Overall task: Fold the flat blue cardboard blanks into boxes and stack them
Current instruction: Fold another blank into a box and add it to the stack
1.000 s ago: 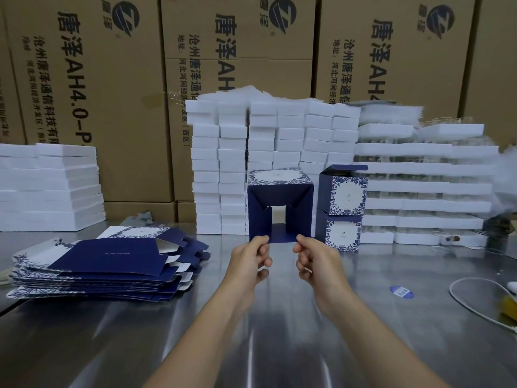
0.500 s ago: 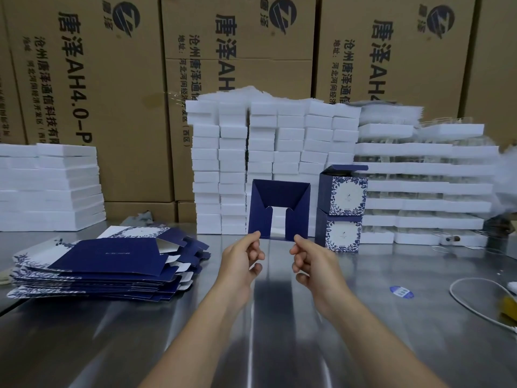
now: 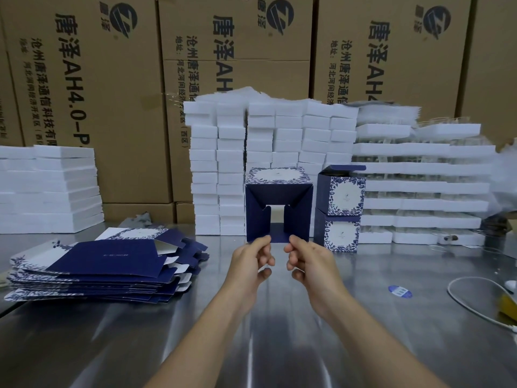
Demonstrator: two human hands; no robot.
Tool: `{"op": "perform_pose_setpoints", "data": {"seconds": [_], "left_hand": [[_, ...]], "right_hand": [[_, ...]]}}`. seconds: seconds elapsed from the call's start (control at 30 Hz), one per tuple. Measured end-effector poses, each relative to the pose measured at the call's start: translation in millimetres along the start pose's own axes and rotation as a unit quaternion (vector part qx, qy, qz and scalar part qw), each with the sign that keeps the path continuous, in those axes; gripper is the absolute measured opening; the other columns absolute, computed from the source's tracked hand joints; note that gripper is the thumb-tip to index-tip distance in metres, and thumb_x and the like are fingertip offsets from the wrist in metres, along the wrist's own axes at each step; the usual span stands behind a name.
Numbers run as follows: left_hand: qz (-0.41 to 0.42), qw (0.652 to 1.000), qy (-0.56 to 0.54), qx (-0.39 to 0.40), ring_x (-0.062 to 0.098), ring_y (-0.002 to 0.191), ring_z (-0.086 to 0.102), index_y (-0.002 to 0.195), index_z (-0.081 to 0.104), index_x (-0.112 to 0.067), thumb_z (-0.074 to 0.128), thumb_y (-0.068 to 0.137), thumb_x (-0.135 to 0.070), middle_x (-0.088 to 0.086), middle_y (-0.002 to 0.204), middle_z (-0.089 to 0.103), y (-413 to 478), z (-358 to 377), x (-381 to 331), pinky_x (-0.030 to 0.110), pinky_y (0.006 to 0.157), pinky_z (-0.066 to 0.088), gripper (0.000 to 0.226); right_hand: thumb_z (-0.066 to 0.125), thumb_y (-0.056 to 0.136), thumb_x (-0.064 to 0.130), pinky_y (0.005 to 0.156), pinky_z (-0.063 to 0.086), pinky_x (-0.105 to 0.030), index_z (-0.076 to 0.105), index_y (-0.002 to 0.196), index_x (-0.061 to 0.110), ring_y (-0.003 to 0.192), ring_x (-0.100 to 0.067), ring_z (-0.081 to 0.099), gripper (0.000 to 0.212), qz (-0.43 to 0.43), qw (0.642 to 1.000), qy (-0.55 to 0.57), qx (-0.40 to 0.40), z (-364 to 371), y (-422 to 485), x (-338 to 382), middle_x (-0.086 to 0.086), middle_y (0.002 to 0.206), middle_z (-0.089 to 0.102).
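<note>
Cartons point(image 3: 84, 93) are stacked behind the table point(image 3: 251, 331). Blanks point(image 3: 106, 261) are piled left of the grip, two finished boxes point(image 3: 340, 208) right. Above it, the box point(image 3: 278, 208) is pinched by its lower flap between left hand point(image 3: 249, 264) and right hand point(image 3: 310, 264); tipped level again, its base is judged unclosed.

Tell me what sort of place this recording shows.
Probably a packing workshop or warehouse: big brown shipping cartons along the back, stacks of white foam blocks, and a pile of flat blue blanks on a steel table.

Left hand point(image 3: 249, 261), right hand point(image 3: 311, 262) forward, seemingly pinching box point(image 3: 256, 219) edge.
</note>
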State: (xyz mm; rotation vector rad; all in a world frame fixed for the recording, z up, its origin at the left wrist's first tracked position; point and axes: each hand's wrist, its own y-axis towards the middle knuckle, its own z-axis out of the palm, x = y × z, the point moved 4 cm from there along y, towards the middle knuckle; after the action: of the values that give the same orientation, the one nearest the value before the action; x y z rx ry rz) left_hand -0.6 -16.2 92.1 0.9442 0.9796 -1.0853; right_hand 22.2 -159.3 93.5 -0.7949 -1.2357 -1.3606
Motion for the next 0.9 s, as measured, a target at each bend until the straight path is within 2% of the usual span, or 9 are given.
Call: {"op": "perform_pose_setpoints", "data": {"seconds": [0.17, 0.4, 0.5, 0.6, 0.77, 0.9], "left_hand": [[-0.004, 1.000, -0.025, 0.018, 0.012, 0.062, 0.052, 0.059, 0.056, -0.022, 0.065, 0.099, -0.031, -0.001, 0.060, 0.040, -1, 3, 0, 0.032, 0.072, 0.040, 0.042], [0.000, 0.999, -0.009, 0.035, 0.011, 0.060, 0.052, 0.059, 0.050, -0.024, 0.067, 0.096, -0.039, -0.001, 0.061, 0.040, -4, 10, 1, 0.034, 0.077, 0.040, 0.043], [0.003, 0.999, 0.011, 0.037, 0.011, 0.063, 0.053, 0.060, 0.058, -0.025, 0.069, 0.096, -0.044, -0.002, 0.064, 0.048, -6, 12, 4, 0.034, 0.078, 0.041, 0.042], [0.008, 0.999, 0.013, 0.045, 0.011, 0.062, 0.053, 0.062, 0.066, -0.024, 0.066, 0.099, -0.041, -0.001, 0.063, 0.054, -7, 13, 5, 0.034, 0.080, 0.043, 0.041], [-0.005, 0.999, -0.011, 0.040, 0.015, 0.055, 0.052, 0.062, 0.054, -0.018, 0.063, 0.099, -0.033, 0.003, 0.059, 0.049, -1, 8, 6, 0.031, 0.073, 0.046, 0.041], [-0.013, 1.000, -0.007, 0.022, 0.012, 0.056, 0.048, 0.056, 0.046, -0.023, 0.064, 0.098, -0.033, -0.003, 0.057, 0.036, 0, 5, 7, 0.032, 0.072, 0.042, 0.046]], "right_hand": [[0.073, 0.096, 0.041, 0.055, 0.041, -0.023, 0.079, 0.078, 0.021, 0.060, -0.011, 0.058, 0.028, -0.009, 1.000, -0.002, 0.029, 5, -2, 1, 0.000, 0.065, 0.059], [0.070, 0.098, 0.035, 0.054, 0.042, -0.020, 0.077, 0.081, 0.020, 0.063, -0.010, 0.061, 0.024, -0.008, 0.998, 0.009, 0.055, 10, -4, 1, 0.001, 0.067, 0.060], [0.069, 0.099, 0.033, 0.057, 0.040, -0.023, 0.075, 0.078, 0.021, 0.065, -0.012, 0.062, 0.024, -0.003, 0.998, 0.005, 0.064, 11, -4, 1, 0.002, 0.067, 0.060], [0.069, 0.099, 0.032, 0.059, 0.040, -0.025, 0.072, 0.077, 0.022, 0.064, -0.012, 0.061, 0.024, 0.008, 0.997, -0.003, 0.073, 12, -7, -1, 0.002, 0.067, 0.061], [0.068, 0.099, 0.035, 0.054, 0.040, -0.022, 0.072, 0.078, 0.021, 0.059, -0.010, 0.058, 0.025, 0.018, 0.997, -0.027, 0.073, 17, -10, -3, 0.003, 0.062, 0.063], [0.068, 0.099, 0.033, 0.056, 0.040, -0.024, 0.071, 0.089, 0.013, 0.057, -0.011, 0.055, 0.022, 0.024, 0.999, -0.007, 0.022, 11, -6, -5, 0.003, 0.059, 0.055]]}}
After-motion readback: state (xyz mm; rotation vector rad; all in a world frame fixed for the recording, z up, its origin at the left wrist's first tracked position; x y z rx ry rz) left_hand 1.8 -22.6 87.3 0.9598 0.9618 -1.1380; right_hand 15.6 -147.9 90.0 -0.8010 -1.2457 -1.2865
